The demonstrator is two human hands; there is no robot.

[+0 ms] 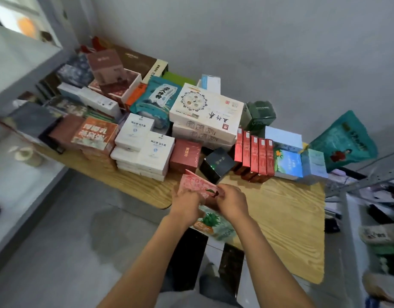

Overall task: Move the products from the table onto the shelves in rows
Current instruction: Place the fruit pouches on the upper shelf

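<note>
A wooden table (287,210) carries a crowd of product boxes and bags. Near its front edge my left hand (187,203) and my right hand (232,202) both grip a flat pink packet (196,184) from either side, lifted a little above the tabletop. Under my hands lies a pale green packet with a pineapple picture (214,225). Just behind stand a dark red box (186,155), a black box (217,164) and a row of slim red boxes (255,154). Further back a large white box (207,110) tops a stack.
Metal shelves (356,185) with goods stand at the right. A teal bag (345,141) leans at the table's right end. White boxes (145,150) and orange boxes (95,134) are stacked at the left. A grey counter (25,63) runs along the left.
</note>
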